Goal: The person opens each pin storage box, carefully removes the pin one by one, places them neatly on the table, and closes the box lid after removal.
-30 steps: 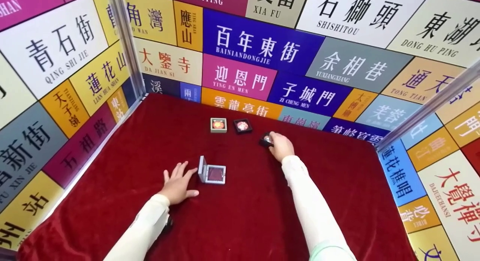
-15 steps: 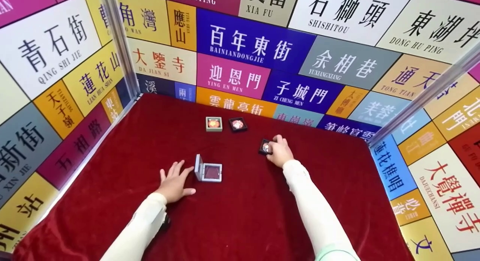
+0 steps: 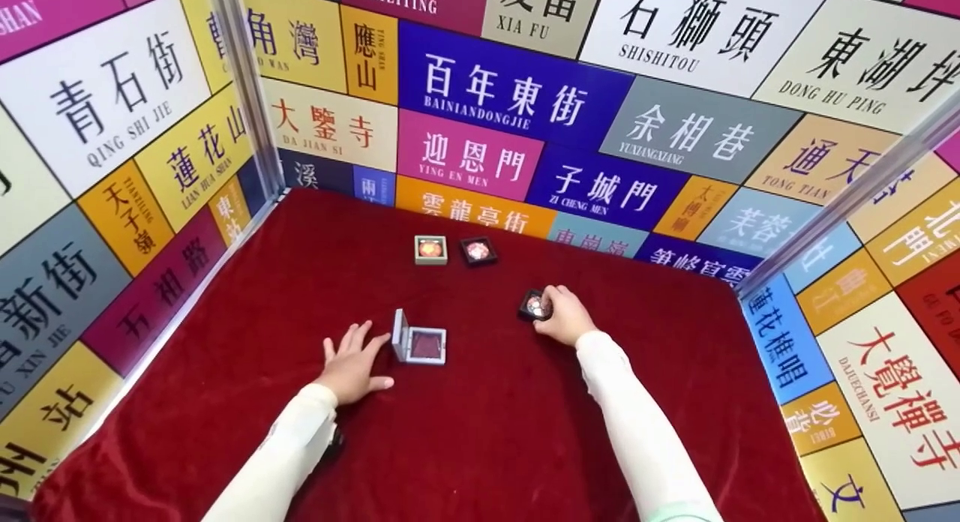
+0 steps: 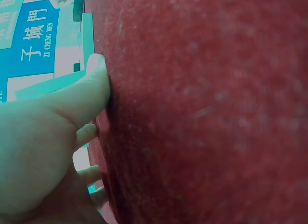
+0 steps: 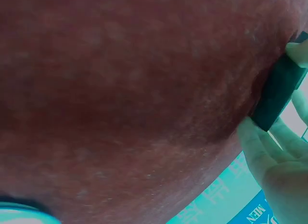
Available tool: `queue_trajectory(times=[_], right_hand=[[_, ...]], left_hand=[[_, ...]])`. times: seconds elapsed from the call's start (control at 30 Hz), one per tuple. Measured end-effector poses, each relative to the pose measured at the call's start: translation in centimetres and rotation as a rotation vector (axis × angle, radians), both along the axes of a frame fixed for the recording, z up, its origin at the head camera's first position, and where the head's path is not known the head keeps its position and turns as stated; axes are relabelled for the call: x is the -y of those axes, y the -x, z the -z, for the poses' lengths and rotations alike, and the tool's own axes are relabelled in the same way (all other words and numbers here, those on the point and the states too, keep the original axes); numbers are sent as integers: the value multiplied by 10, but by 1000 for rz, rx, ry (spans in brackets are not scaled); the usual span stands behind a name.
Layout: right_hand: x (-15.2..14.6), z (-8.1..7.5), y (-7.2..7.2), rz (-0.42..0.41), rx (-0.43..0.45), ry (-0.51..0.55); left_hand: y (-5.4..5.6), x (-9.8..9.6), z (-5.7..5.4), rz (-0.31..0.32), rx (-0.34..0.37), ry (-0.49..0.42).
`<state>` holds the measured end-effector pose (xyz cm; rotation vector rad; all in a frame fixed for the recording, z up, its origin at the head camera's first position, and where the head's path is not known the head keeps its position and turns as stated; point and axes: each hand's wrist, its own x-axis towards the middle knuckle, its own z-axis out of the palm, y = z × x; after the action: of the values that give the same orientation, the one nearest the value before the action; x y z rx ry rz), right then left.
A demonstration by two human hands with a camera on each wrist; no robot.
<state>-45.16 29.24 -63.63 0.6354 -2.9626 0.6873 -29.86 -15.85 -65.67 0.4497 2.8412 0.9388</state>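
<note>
My right hand [image 3: 565, 316] grips a small square black box [image 3: 529, 307] by its edges, right of the table's middle. Something round and glittering shows inside it. The right wrist view has thumb and fingertips on the sides of the black box [image 5: 279, 94], close to the cloth. My left hand [image 3: 352, 366] lies on the cloth with fingers spread, holding nothing. Its index fingertip is at the upright lid of a small open grey case [image 3: 438, 359]; whether they touch, I cannot tell. The case has a dark reddish square inside.
Farther back sit a pale-framed box [image 3: 430, 260] with an orange piece and a black box [image 3: 478, 262] with a pink piece. Red velvet cloth [image 3: 480, 432] covers the table. Panels [image 3: 517, 87] with printed place names surround it, with metal posts at the corners.
My right hand has drawn the black box toward me over the cloth, away from the two boxes at the back. The left hand stays beside the grey case.
</note>
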Motion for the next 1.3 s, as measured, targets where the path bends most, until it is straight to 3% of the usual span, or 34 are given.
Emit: queue_trajectory(times=[0.13,0.27,0.5,0.6,0.77,0.9,1.07,1.17,1.3], right_hand=[[0,-4,-13,11,-29,23],[5,-14,-33,5,-34,63],[7,-37,-74,-51,-41,125],[6,-45,-92,-62,-66,160],[10,-60,-124,-71,-78,229],[18,-73,-146,-87,-92,273],[27,-86,-168,-141,-131,283],[31,-94,-179,-180,-157,296],[37,-106,-192,-222,-184,312]], left_hand=[[-2,-3,-12,6,10,50],[-3,-3,-13,-19,-21,75],[-8,0,-7,-72,-93,-39],[-14,-2,-17,-97,-154,-118],[-26,-19,-45,-141,-290,-236],[-37,-43,-64,-101,-378,-319],[-56,-72,-82,-31,-436,-420],[-64,-87,-88,10,-426,-498],[-69,-106,-91,82,-338,-616]])
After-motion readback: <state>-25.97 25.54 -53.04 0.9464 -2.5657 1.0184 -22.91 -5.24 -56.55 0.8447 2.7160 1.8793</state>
